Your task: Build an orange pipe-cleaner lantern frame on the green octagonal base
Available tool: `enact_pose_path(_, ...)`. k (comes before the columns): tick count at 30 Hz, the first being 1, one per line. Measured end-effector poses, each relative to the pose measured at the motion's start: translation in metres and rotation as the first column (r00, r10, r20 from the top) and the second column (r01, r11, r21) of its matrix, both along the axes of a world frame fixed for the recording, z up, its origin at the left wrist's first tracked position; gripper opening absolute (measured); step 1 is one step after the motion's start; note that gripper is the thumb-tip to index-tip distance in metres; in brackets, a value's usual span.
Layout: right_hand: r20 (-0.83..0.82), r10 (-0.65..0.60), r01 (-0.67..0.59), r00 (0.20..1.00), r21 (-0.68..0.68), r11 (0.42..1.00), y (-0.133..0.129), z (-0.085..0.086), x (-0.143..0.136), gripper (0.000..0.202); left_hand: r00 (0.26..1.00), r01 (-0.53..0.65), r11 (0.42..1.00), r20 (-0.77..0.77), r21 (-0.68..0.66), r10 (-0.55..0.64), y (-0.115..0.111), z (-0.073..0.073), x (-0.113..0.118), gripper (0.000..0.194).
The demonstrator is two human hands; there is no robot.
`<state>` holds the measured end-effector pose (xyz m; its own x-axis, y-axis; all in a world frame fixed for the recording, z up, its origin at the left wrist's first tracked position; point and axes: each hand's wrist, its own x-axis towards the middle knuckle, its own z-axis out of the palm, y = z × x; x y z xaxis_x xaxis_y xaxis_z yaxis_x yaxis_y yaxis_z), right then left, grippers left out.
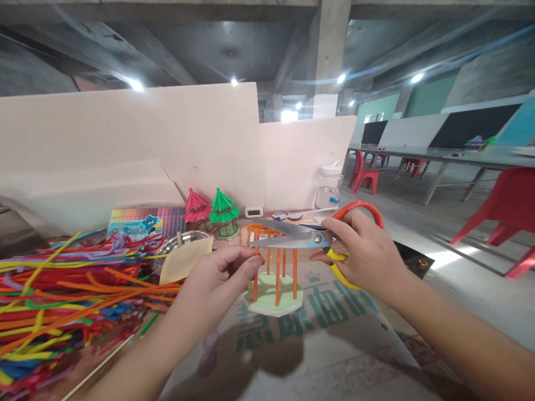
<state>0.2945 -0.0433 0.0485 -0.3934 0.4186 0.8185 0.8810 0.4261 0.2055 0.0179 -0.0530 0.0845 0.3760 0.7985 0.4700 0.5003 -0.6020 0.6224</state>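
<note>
My right hand point(355, 245) grips a pair of scissors point(288, 236) with orange and yellow handles. Its blades stand slightly apart, pointing left across the top of a small orange pipe-cleaner frame point(277, 278). That frame has several upright posts set in a pale green base point(273, 301) with a white edge. On its left side, the thumb and fingers of my left hand point(229, 273) pinch at the upper part of a post, close to the blade tips. The blades and my fingers hide part of the frame's top ring.
Loose coloured pipe cleaners point(75, 295) heap up on the left. Behind are a marker set point(137, 223), a metal bowl point(184, 242), pink point(196, 209) and green point(223, 209) pavilion models, a small timer point(253, 211) and a clear bottle point(329, 189). Printed board point(334, 345) lies underneath.
</note>
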Motion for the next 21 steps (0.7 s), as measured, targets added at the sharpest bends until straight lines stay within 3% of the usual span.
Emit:
enact_pose_path(13,0.087,-0.108,0.092,0.990,0.168,0.981,-0.0053,0.0034,0.0037,0.025,0.999,-0.006,1.000,-0.035,-0.025,0.005,-0.0014,0.0004,0.0007,0.031)
enact_pose_path(17,-0.040,-0.040,0.041,0.998,0.025,0.999,-0.0051,0.0063,0.0038,0.032,1.000,-0.024,1.000,-0.018,-0.006,0.024,0.0015,-0.0023,-0.0011,0.030)
enact_pose_path(21,-0.111,-0.036,0.031,0.993,-0.055,0.998,-0.0035,0.0098,0.0035,0.047,0.999,-0.031,0.994,0.035,-0.100,0.035,0.0048,-0.0050,-0.0042,0.031)
